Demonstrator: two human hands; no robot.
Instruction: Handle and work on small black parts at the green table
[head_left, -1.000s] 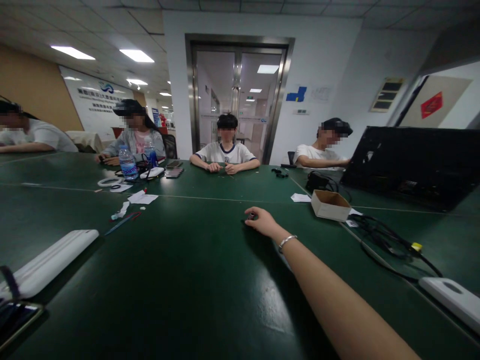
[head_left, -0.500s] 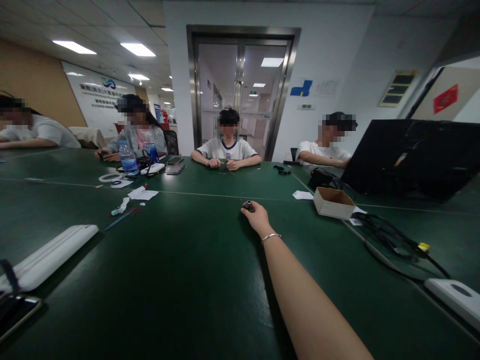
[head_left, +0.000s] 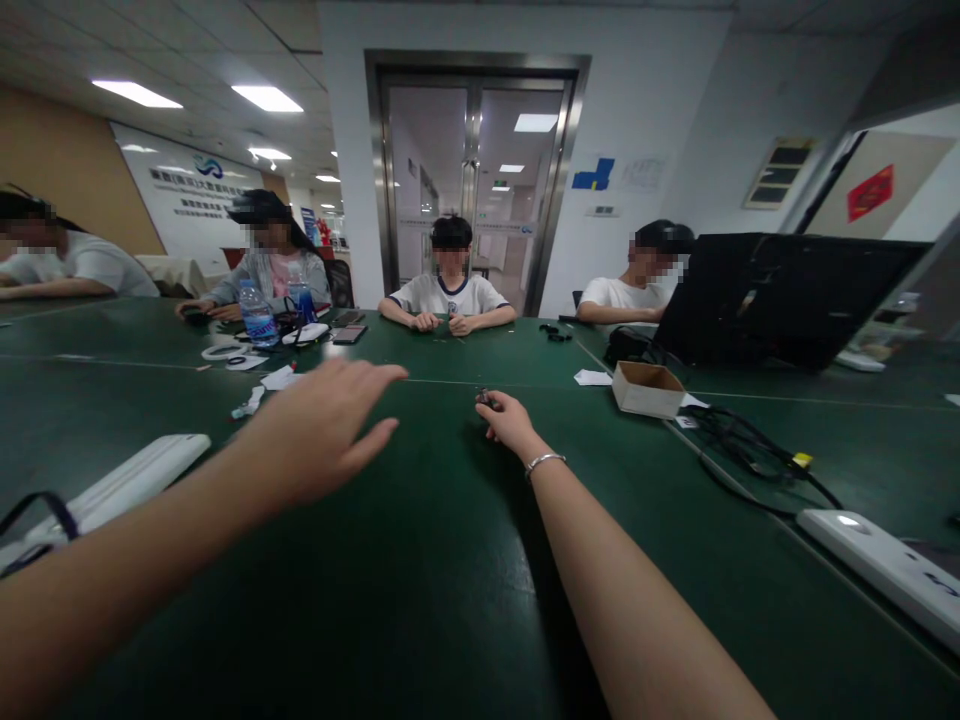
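My right hand [head_left: 511, 424], with a silver bracelet [head_left: 544, 462] at the wrist, grips a small dark object [head_left: 486, 398] between thumb and fingers. That object looks like a short cylinder, and my fingers cover much of it; its kind cannot be made out. It sits just above or on the green table [head_left: 420, 560]. To the left, my left hand [head_left: 322, 425] hovers over the table with fingers stretched and thumb apart, holding nothing. A gap separates it from the object.
On the right are an open cardboard box [head_left: 649, 390], black cables [head_left: 750, 460], a white power strip [head_left: 885, 565] and a monitor [head_left: 780, 300]. A long white case [head_left: 142, 475] and a water bottle [head_left: 257, 315] stand left. Several people sit around the table.
My left hand has come into view from the left, reaching over the table. My right hand still grips the small dark object, which has lifted or turned slightly. The view has shifted a little right.
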